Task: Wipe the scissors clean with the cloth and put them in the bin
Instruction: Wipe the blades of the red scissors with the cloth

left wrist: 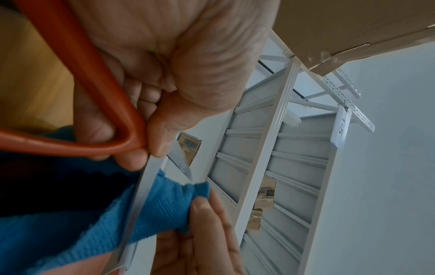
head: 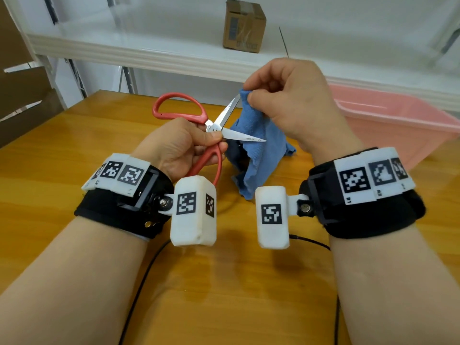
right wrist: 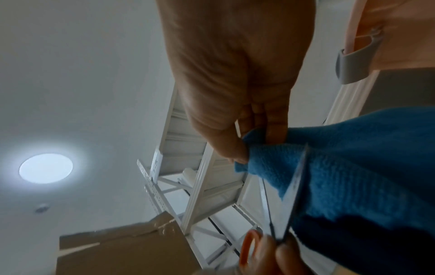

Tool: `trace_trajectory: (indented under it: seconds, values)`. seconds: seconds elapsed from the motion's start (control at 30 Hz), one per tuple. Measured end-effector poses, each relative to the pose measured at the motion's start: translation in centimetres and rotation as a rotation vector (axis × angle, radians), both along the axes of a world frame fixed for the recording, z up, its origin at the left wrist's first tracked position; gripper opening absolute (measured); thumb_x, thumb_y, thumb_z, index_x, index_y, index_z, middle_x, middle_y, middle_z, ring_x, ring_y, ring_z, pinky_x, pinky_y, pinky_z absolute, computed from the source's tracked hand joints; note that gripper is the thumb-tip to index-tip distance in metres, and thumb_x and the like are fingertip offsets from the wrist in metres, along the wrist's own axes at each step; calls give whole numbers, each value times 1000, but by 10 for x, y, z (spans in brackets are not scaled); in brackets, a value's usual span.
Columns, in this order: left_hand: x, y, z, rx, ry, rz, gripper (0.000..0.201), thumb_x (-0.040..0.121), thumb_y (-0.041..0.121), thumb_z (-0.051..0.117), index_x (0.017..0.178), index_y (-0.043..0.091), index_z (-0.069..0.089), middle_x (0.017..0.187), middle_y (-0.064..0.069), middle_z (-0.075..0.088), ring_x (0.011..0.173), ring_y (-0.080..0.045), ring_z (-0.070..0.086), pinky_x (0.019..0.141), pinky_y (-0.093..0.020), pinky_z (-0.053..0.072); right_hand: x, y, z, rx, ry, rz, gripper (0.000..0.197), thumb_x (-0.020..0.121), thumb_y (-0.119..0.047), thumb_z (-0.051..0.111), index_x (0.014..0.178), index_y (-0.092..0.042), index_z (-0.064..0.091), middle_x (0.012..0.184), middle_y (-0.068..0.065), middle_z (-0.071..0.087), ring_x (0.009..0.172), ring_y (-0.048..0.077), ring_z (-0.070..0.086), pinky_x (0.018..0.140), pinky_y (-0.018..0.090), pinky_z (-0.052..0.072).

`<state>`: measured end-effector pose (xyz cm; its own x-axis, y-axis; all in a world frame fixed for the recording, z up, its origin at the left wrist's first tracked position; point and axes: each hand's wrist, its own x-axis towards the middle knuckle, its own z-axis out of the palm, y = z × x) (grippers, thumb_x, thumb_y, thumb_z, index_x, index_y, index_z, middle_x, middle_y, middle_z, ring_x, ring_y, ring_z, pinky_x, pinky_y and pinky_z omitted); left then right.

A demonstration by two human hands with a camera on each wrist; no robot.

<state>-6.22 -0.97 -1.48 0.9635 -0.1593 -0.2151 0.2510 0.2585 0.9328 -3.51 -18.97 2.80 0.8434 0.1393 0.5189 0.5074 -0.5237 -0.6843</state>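
Both forearms reach forward over the wooden table [head: 74, 150], wrists raised off it; the left hand [head: 179, 148] sits lower and nearer the body, its fingers curled round the lower red handle of the scissors [head: 211, 125] with the thumb pressed at the pivot, so that hand has a firm hold. The scissors stand open, held in the air above the table; one blade points up and away toward the right hand, the other lies nearly level, pointing right across the cloth.

The right hand [head: 291, 100] is held higher, knuckles up, wrist bent down; its thumb and forefinger pinch the top of the blue cloth [head: 251, 148] round the tip of the upper blade (the tip itself is hidden inside the fold), the remaining fingers curled in. From that pinch the cloth hangs down in a loose tent between the two hands, its lower edge reaching the table top just ahead of the wrist cameras.

From the left wrist the lower handle loop wraps the fingers and a blade edge runs along the cloth [left wrist: 162, 208]; from the right wrist the pinching fingertips [right wrist: 237, 148] close on the cloth [right wrist: 341, 173].

The pink bin [head: 388, 120] stands on the table to the right, beyond the right hand and apart from it; a cardboard box [head: 245, 26] sits on the white shelf [head: 124, 46] behind.
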Motion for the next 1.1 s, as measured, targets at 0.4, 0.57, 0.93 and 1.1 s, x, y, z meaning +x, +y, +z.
trace_trajectory:
  seconds: [0.4, 0.57, 0.93, 1.1]
  values:
    - [2, -3, -5, 72, -48, 55, 21, 85, -7, 59, 105, -2, 62, 83, -13, 66, 65, -18, 70, 56, -27, 59, -9, 35, -16, -405, -84, -51, 11, 87, -17, 65, 89, -20, 76, 89, -8, 72, 88, 8, 65, 84, 30, 54]
    - [2, -7, -4, 80, -36, 92, 36, 84, -11, 60, 117, 4, 55, 88, -18, 64, 60, -21, 69, 48, -26, 54, -3, 32, -23, -335, -75, -191, 13, 89, -17, 62, 89, -20, 74, 90, -5, 72, 90, 12, 65, 85, 36, 54]
    - [0, -10, -3, 90, -60, 93, 29, 85, -13, 58, 111, 1, 57, 79, -15, 66, 57, -20, 69, 46, -26, 54, -3, 27, -20, -347, -60, -264, 15, 93, -16, 58, 96, -18, 73, 100, -3, 71, 99, 15, 63, 89, 35, 52]
    - [0, -8, -4, 101, -66, 88, 16, 83, -13, 60, 94, -1, 61, 80, -15, 66, 59, -21, 69, 48, -27, 55, -9, 36, -19, -428, -49, -172, 16, 90, -16, 59, 91, -20, 75, 94, -5, 73, 92, 12, 65, 85, 30, 53]
